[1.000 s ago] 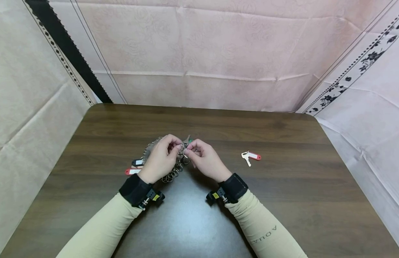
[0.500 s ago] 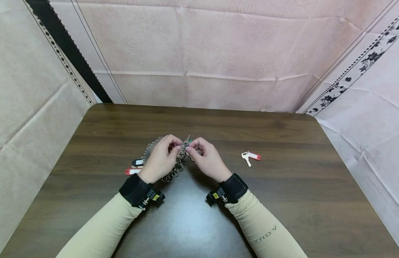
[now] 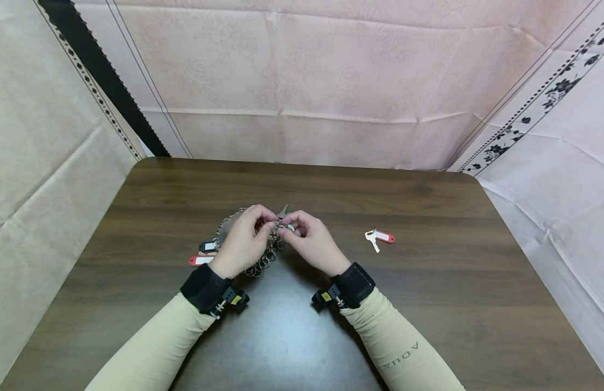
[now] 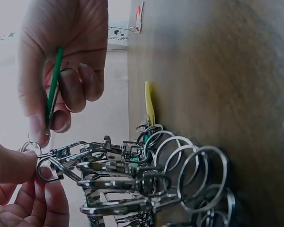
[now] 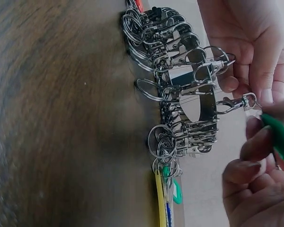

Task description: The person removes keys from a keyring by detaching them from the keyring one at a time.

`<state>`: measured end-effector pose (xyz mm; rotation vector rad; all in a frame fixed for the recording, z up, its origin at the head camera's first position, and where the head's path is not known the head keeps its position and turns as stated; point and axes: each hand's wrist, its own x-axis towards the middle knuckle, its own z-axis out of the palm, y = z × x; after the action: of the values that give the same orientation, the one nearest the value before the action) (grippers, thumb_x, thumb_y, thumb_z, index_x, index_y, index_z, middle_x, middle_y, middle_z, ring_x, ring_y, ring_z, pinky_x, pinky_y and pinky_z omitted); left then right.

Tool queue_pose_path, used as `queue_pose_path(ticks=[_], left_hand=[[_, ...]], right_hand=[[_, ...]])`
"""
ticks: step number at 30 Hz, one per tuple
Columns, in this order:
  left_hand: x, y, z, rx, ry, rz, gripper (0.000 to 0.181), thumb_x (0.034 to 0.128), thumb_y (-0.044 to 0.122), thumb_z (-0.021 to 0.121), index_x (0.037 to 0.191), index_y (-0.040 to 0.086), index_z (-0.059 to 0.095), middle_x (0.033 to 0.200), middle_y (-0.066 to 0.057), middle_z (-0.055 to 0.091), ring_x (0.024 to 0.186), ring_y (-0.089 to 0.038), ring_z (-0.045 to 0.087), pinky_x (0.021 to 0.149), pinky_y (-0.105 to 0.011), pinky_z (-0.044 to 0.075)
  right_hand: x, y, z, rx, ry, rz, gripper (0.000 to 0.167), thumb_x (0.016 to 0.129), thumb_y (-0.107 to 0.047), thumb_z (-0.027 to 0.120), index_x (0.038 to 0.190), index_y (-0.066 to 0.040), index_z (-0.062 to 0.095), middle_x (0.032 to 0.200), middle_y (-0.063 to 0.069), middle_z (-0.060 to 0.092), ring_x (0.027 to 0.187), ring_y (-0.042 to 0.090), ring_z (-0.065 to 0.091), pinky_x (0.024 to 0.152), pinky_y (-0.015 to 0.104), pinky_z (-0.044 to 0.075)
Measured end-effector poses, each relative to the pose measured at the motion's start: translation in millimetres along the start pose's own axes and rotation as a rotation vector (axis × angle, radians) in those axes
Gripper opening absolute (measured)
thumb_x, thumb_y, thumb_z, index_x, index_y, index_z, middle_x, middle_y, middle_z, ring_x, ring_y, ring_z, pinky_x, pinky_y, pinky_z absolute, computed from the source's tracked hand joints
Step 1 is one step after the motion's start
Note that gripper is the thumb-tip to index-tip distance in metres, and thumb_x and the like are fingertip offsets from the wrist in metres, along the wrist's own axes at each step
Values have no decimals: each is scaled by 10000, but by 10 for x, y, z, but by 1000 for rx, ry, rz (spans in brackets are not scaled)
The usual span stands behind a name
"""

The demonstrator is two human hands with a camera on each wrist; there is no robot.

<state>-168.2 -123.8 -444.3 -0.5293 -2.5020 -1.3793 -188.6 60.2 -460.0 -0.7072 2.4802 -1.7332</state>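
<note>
Compared with half a second ago, the fingertips of my right hand (image 3: 313, 241) have dipped toward the near side and slid a touch left, closing in on those of my left hand (image 3: 247, 239). My right thumb has dropped lower, parting from the index finger. Between them a pale bit of the green tag (image 5: 276, 135) now shows from the head view, where earlier I couldn't make it out.
</note>
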Motion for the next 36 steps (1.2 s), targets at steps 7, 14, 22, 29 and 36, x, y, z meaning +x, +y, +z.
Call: queue_pose_path(ticks=[7, 14, 22, 29, 36], left_hand=[[-12, 26, 0, 9, -15, -6, 75, 945, 42, 598, 1001, 85, 623, 906, -17, 544, 810, -157, 501, 693, -313, 432], [-19, 10, -2, 15, -41, -23, 74, 941, 30, 598, 982, 82, 629, 907, -12, 552, 809, -159, 503, 695, -321, 441], [3, -17, -11, 33, -91, -21, 84, 930, 14, 610, 960, 89, 634, 889, -20, 595, 785, -163, 513, 690, -330, 443], [10, 6, -25, 76, -179, -89, 91, 953, 78, 586, 1016, 75, 650, 857, -10, 626, 747, -145, 549, 690, -329, 463], [-5, -11, -35, 98, -229, -109, 51, 965, 106, 576, 998, 91, 611, 843, -2, 595, 740, -147, 534, 693, -330, 454]], right_hand=[[-10, 14, -1, 5, -55, 54, 135, 895, -134, 679, 960, -100, 565, 699, -7, 576, 575, 138, 546, 549, 263, 448], [-10, -2, 2, 63, -71, 89, 119, 910, -114, 640, 935, -72, 532, 737, 92, 634, 588, 234, 585, 527, 264, 448], [-24, -145, -24, 46, -28, 66, 136, 928, -43, 620, 980, 48, 534, 919, 179, 691, 697, 132, 563, 601, 231, 398], [-4, -21, 1, 71, 25, 40, 120, 927, -105, 640, 976, -41, 551, 881, 87, 696, 704, 134, 579, 593, 245, 419], [-11, -26, 9, 65, 80, 32, 97, 918, -129, 645, 967, -97, 567, 826, 14, 668, 714, 141, 559, 637, 270, 436]])
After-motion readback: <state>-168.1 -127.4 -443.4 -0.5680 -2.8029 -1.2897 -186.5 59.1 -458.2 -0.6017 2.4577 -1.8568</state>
